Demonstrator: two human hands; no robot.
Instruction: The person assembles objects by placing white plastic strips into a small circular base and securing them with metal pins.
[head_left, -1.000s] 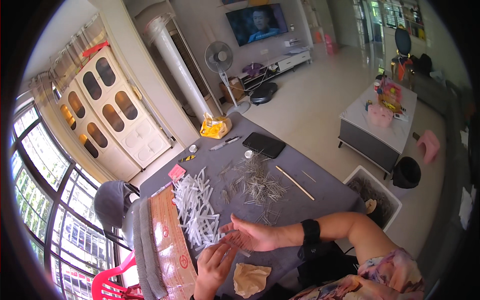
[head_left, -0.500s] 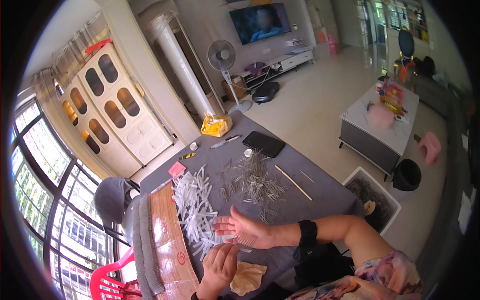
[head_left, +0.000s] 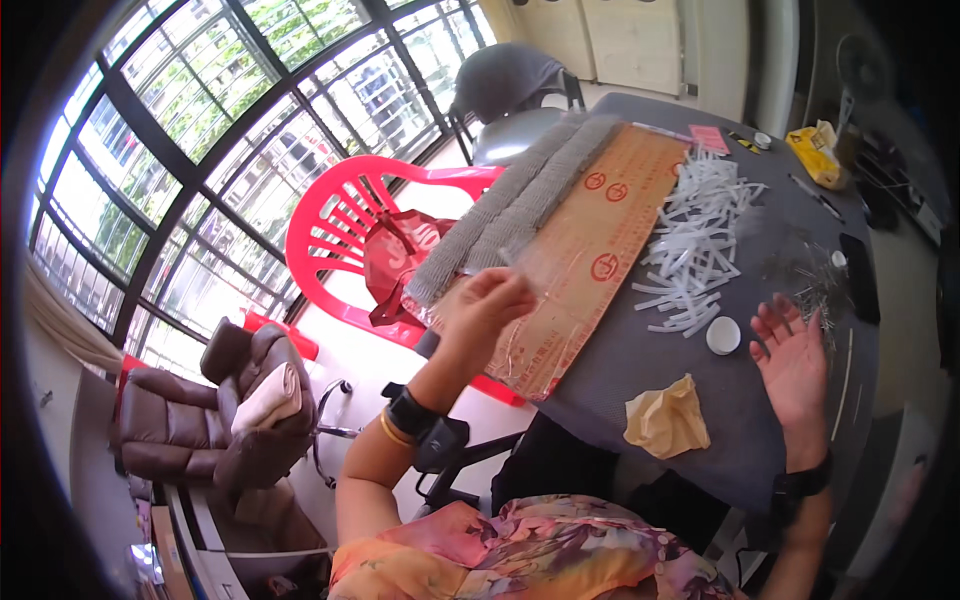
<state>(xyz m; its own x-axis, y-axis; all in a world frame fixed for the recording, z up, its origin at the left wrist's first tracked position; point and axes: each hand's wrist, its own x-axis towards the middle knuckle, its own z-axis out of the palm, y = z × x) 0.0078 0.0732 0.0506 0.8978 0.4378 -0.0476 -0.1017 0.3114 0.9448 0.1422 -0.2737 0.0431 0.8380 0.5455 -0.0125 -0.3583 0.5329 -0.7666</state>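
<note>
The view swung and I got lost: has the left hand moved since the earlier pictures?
Yes, leftward: judged against the cardboard, the left hand has gone from the right edge to the left.

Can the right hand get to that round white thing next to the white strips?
Probably yes. The right hand is open close beside the round white thing, and I see nothing between them on the dark grey table to block the way.

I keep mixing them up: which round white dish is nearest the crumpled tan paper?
The large white dish between the white strips and the right hand; the other two dishes look smaller and sit farther off.
</note>
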